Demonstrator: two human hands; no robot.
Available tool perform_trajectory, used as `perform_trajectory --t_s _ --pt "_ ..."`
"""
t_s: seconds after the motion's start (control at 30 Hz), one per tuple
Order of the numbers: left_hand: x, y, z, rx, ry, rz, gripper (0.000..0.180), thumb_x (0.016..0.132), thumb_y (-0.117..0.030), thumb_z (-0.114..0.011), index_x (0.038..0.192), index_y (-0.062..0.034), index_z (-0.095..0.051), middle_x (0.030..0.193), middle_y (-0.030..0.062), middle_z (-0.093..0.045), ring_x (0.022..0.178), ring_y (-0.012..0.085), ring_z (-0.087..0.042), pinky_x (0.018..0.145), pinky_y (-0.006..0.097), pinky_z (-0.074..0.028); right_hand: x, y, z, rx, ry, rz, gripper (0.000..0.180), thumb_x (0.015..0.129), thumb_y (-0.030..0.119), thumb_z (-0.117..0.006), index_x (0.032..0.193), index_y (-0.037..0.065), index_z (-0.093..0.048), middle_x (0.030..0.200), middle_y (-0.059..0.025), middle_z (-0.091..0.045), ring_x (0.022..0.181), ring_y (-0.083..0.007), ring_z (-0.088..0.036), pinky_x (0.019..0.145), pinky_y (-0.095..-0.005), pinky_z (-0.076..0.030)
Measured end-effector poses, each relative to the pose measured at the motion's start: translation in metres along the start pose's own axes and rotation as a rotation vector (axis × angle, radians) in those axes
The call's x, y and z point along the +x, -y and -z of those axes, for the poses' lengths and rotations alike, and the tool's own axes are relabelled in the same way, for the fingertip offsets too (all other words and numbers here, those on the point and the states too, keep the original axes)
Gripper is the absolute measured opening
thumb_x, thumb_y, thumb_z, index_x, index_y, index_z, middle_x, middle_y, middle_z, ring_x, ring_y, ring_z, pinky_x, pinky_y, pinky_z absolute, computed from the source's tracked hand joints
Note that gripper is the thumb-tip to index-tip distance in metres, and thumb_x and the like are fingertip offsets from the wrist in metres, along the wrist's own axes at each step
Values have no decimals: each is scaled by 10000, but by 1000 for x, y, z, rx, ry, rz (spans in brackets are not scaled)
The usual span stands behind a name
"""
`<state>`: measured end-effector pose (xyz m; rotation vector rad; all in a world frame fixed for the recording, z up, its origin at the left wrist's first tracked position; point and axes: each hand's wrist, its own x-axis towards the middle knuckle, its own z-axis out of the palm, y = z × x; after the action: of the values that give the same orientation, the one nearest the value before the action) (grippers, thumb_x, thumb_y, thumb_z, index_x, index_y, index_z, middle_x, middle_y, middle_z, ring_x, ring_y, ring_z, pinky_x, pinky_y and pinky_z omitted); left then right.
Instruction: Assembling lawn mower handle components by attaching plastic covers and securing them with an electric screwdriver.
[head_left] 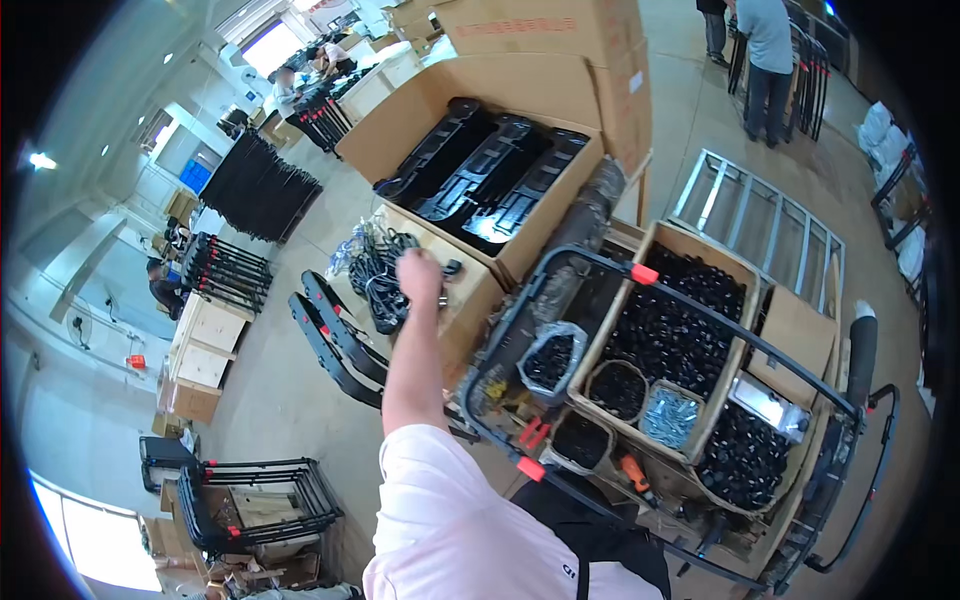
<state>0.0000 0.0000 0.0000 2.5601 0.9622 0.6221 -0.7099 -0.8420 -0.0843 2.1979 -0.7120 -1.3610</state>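
My left arm, in a pale pink sleeve, stretches forward from the bottom of the view. My left hand [420, 273] shows its back, with the fingers curled down onto a tangled pile of black cords [378, 275]. The pile lies on a cardboard surface [462, 290] in front of a big open carton. That carton [400, 125] holds long black moulded plastic parts [490, 175]. My right hand is out of view.
A black metal cart frame with red clips [645, 273] stands at the right, over boxes of small black parts [680, 320] and silver screws [668, 415]. Black frames [330, 340] lie on the floor at the left. Other people work at the back [768, 55].
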Motion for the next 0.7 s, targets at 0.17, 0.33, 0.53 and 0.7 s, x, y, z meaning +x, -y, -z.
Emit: perform_trajectory --t_s 0.17,0.33,0.53,0.7 --pt "117 60 13 144 305 102 365 943 -302 -596 1100 -37 -793 1161 219 -762 1107 388 -731 940 467 -575 -124 109 103 532 -199 -20 392 1055 362 -576 1249 45 -699 1127 -196 -740 996 -368 -701 827 -454 -548" --pt "155 89 -45 237 557 -31 493 872 -500 -732 927 -15 -794 868 120 -786 810 299 -766 810 408 -590 -156 179 160 671 -164 -26 423 1049 390 -608 1086 7 -786 1096 -207 -772 1040 -369 -722 880 -489 -535" --pt "162 87 -35 -2 742 84 374 841 -290 -817 691 9 -652 633 84 -620 501 193 -570 453 352 -437 -165 240 202 1013 -296 53 428 918 403 -689 971 -19 -735 915 -293 -727 932 -467 -717 848 -542 -557" --pt "169 87 -40 -44 774 144 270 868 -174 -783 727 12 -649 639 95 -594 518 197 -559 450 353 -422 -203 272 285 936 -480 139 387 906 325 -651 899 -58 -709 879 -305 -700 921 -482 -690 820 -538 -535"
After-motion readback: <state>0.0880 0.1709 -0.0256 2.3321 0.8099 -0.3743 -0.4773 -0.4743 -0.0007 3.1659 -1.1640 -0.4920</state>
